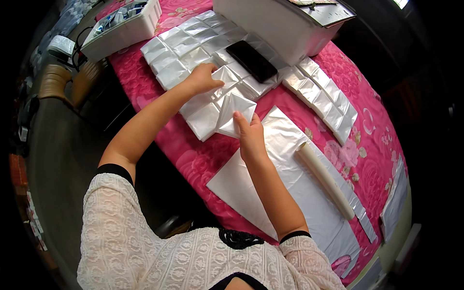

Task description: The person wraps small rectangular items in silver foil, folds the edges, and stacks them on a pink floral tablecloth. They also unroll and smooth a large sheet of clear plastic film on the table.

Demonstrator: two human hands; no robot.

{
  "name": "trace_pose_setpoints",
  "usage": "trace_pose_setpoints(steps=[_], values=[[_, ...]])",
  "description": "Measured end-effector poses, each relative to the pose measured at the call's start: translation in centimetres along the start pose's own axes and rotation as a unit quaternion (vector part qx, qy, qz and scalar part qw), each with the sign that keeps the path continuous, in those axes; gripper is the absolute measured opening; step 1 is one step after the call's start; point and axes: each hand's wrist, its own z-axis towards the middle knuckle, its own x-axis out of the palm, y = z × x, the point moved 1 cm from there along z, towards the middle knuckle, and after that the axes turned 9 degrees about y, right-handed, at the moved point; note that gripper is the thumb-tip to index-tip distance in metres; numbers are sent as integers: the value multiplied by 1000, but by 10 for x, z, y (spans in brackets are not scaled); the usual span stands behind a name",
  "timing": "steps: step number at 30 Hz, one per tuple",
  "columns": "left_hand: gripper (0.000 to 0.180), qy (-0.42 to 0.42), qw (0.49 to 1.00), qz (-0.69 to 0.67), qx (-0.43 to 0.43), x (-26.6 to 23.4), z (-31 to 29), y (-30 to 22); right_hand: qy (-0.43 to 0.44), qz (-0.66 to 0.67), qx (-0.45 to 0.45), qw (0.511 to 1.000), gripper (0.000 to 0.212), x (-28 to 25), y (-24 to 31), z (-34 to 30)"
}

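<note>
My right hand (251,136) pinches a folded translucent plastic bag (235,113) and holds it just above the pink flowered tablecloth (193,159). My left hand (203,79) rests flat on a row of folded plastic bags (193,50) laid side by side. A wide sheet of unrolled plastic (295,188) lies under my right forearm, with its roll (325,180) beside it.
A black phone (252,61) lies on the folded bags. A second row of folded bags (323,96) runs along the right. One white box (285,24) stands at the back, another white bin (123,24) of items at the back left. Wooden stools (67,79) stand left of the table.
</note>
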Motion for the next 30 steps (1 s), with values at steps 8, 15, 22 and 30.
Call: trace_pose_setpoints(steps=[8,15,22,30], values=[[43,-123,966,-65,218,-1,-49,-31,-60,-1,-21,998,40,-1,-8,21],[56,-19,907,165,387,8,-77,-50,-92,51,19,994,29,9,1,29],[57,11,905,221,364,16,-57,-30,-82,-180,-49,979,54,-4,-12,23],[62,-92,968,65,226,17,-52,-8,-75,-39,-49,995,79,-7,-46,50]])
